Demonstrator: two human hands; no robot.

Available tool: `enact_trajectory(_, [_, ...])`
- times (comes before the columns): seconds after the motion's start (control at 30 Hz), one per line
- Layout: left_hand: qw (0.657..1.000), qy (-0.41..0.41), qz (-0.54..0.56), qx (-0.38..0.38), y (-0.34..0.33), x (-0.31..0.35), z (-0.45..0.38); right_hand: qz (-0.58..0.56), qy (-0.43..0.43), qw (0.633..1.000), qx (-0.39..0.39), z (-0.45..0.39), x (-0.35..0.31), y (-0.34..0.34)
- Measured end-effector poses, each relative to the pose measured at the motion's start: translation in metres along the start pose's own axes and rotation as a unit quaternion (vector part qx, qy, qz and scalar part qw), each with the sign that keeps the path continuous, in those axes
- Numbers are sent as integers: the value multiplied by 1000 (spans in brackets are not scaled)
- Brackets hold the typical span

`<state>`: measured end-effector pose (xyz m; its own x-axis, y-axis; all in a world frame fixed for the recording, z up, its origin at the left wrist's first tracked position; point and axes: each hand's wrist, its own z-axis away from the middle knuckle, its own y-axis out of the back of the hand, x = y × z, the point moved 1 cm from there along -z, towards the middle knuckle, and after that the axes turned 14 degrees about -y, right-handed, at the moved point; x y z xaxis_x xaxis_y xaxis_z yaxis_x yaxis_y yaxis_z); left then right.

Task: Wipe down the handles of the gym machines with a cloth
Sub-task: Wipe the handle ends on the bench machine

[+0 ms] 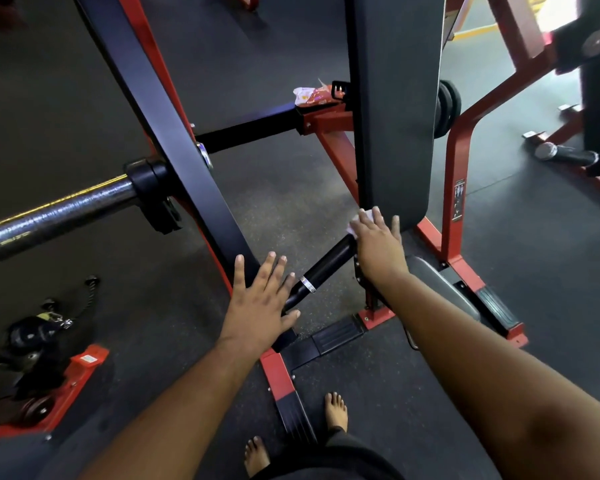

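A black machine handle [321,268] with a silver ring runs diagonally at the middle of the view. My right hand [378,244] lies flat with straight fingers over its upper end, pressing a white cloth [361,221] whose edge shows beside the fingers, just under the bottom of a black back pad [395,109]. My left hand [260,306] is spread open over the lower end of the handle, next to the black and red frame beam [174,140]; whether it touches the handle I cannot tell.
A steel weight bar [49,216] sticks out to the left. Cable attachments [39,327] lie on the floor at left. A wrapper [312,95] sits on the frame further back. Red frame legs [454,188] and a seat pad [437,282] stand right. My bare feet [336,410] are below.
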<state>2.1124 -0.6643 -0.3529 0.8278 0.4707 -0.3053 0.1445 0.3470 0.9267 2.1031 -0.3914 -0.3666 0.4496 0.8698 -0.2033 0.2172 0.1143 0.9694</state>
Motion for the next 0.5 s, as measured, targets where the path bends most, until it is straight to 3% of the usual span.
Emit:
enact_trajectory(0.17, [1000, 1, 8, 8, -1, 0, 0, 37, 112, 993, -8, 48, -38, -24])
enact_trajectory(0.37, [1000, 4, 11, 27, -5, -1, 0, -139, 185, 970, -81, 128, -55, -54])
enact_trajectory(0.43, [1000, 1, 9, 27, -6, -1, -1, -223, 130, 962, -94, 131, -38, -46])
enact_trajectory(0.5, [1000, 0, 10, 29, -7, -2, -2, -289, 8, 956, -43, 113, -19, -31])
